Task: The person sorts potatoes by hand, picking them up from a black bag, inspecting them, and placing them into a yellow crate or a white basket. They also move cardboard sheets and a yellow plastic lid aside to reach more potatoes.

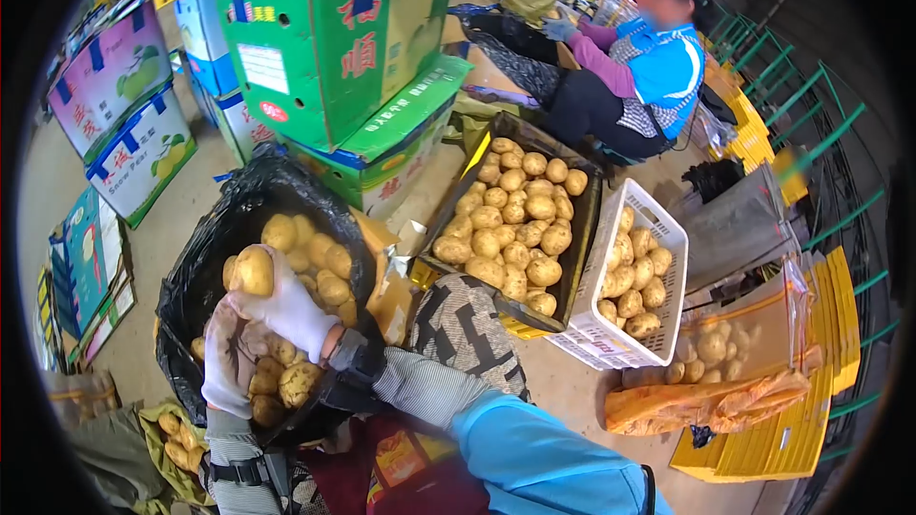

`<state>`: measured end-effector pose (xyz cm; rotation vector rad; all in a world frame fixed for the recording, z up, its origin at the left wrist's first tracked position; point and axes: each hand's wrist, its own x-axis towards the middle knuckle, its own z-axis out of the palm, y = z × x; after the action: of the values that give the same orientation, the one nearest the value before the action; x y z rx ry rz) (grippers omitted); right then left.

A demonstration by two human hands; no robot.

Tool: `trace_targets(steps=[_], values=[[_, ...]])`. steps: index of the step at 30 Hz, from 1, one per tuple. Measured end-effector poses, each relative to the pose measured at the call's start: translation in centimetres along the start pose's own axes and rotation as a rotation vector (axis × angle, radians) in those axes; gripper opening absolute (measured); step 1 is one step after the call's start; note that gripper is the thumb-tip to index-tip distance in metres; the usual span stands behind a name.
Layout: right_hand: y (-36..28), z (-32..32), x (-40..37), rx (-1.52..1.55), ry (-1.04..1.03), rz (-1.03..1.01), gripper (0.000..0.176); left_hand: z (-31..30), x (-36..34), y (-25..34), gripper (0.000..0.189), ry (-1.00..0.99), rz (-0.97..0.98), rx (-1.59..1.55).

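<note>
White knitted gloves cover both hands: the right hand (286,310) has its fingers closed round one smooth, yellow-skinned oval potato (253,270), held just above the crinkled black plastic bag (205,257), which already holds a good heap of the same potatoes. The left hand (227,358) sits lower by the bag's near rim — whether its fingers grip anything I cannot tell. The sorting looks well under way but unfinished — the shallow black tray (584,238) alongside is piled full of potatoes, and the white slatted plastic crate (601,339) next to it looks only about half filled.
</note>
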<state>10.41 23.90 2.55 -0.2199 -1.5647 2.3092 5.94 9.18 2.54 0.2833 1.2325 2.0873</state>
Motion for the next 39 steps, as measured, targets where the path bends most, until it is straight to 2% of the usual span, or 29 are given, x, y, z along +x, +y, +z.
trace_targets(steps=[2, 3, 4, 5, 7, 8, 9, 10, 12, 15, 16, 18, 19, 20, 22, 23, 24, 25, 26, 27, 28, 29, 30, 32, 34, 35, 36, 38, 39], values=[[-1.5, -3.8, 1.0, 0.475, -0.134, 0.258, 0.058, 0.5, -0.3, -0.3, 0.047, -0.063, 0.017, 0.139], [-4.1, -5.5, -0.1, 0.582, 0.019, 0.299, 0.060, 0.7, -0.3, -0.2, 0.050, -0.036, -0.014, 0.125], [-3.7, -8.4, 0.6, 0.529, 0.013, 0.184, 0.064, 1.1, -0.1, 0.1, 0.052, -0.005, -0.042, 0.107], [-6.6, -11.4, 0.5, 0.467, 0.019, 0.147, 0.068, 1.4, -0.2, 0.1, 0.054, 0.050, -0.026, 0.124], [-9.5, -18.2, 0.1, 0.218, 0.187, -0.063, 0.067, 1.7, -0.3, 0.2, 0.059, 0.132, -0.012, 0.163], [-10.7, -21.4, -0.1, 0.064, 0.338, -0.104, 0.066, 1.8, -0.3, 0.3, 0.058, 0.126, -0.011, 0.183], [-11.7, -24.9, -0.6, -0.021, 0.487, -0.020, 0.064, 1.9, -0.3, 0.3, 0.057, 0.120, -0.010, 0.203], [-11.4, -28.6, -0.5, -0.088, 0.635, 0.064, 0.075, 2.0, -0.3, 0.3, 0.055, 0.116, -0.009, 0.220], [-9.4, -35.7, -0.3, -0.207, 0.857, 0.256, 0.084, 1.8, 0.0, 0.0, 0.057, 0.151, -0.023, 0.217], [-2.9, -43.9, 1.6, -0.467, 0.990, 0.165, 0.091, 1.7, 0.7, -0.3, 0.059, 0.206, -0.041, 0.217], [-1.6, -44.4, 2.5, -0.781, 1.066, 0.260, 0.091, 1.5, 0.9, -0.5, 0.059, 0.217, -0.047, 0.221], [2.9, -47.3, 3.8, -1.280, 0.878, 0.384, 0.090, 1.3, 1.3, -0.6, 0.059, 0.229, -0.051, 0.227], [3.3, -47.5, 4.0, -1.155, 0.654, 0.583, 0.088, 1.3, 1.5, -0.5, 0.059, 0.234, -0.049, 0.228], [4.7, -46.7, 4.2, -1.276, 0.586, 0.702, 0.086, 1.3, 1.5, -0.4, 0.059, 0.241, -0.045, 0.230], [3.0, -44.5, 4.3, -1.294, 0.604, 0.753, 0.085, 1.0, 1.4, 0.1, 0.059, 0.267, -0.035, 0.222], [4.2, -46.8, 4.1, -1.166, 0.586, 0.704, 0.084, 1.0, 1.3, 0.4, 0.059, 0.289, -0.029, 0.209], [2.2, -46.4, 3.8, -1.149, 0.510, 0.684, 0.082, 0.8, 1.3, 0.6, 0.058, 0.316, -0.018, 0.191], [5.3, -51.6, 3.8, -1.144, 0.484, 0.619, 0.079, 0.6, 1.2, 1.0, 0.055, 0.339, -0.004, 0.175], [0.8, -48.3, 3.9, -1.215, 0.553, 0.745, 0.075, 0.0, 1.1, 1.3, 0.053, 0.365, 0.015, 0.149], [-0.6, -46.7, 3.6, -1.422, 0.647, 0.611, 0.071, 0.3, 0.8, 1.9, 0.048, 0.466, 0.032, 0.193], [2.7, -53.0, 3.7, -0.945, 0.670, 0.353, 0.071, -0.8, 0.5, 2.2, 0.036, 0.546, 0.045, 0.158], [-0.3, -48.5, 3.8, -0.972, 0.688, 0.149, 0.067, -1.7, 0.0, 2.4, 0.019, 0.598, 0.111, 0.105], [-0.8, -47.3, 4.9, -1.013, 0.627, -0.036, 0.061, -2.7, -0.2, 2.8, 0.010, 0.670, 0.126, 0.111], [-5.2, -38.8, 6.4, -0.837, 0.414, 0.081, 0.053, -2.9, -1.0, 3.8, 0.021, 0.755, 0.239, 0.009], [-7.2, -28.7, 7.4, -0.906, 0.144, -0.007, 0.046, -6.0, -2.0, 4.1, 0.017, 0.642, 0.289, -0.062], [-8.0, -22.9, 7.6, -0.928, -0.022, -0.010, 0.046, -5.0, -2.3, 4.9, 0.010, 0.708, 0.318, -0.099], [-7.4, -18.4, 7.9, -0.889, -0.176, 0.030, 0.046, -3.9, -2.4, 5.8, 0.011, 0.771, 0.344, -0.137], [-4.3, -10.4, 7.4, -0.796, -0.459, 0.195, 0.045, -6.2, -3.0, 5.6, 0.021, 0.701, 0.356, -0.148], [-2.5, -7.0, 7.4, -1.027, -0.651, 0.096, 0.051, -6.7, -2.9, 5.7, 0.024, 0.689, 0.345, -0.188]])
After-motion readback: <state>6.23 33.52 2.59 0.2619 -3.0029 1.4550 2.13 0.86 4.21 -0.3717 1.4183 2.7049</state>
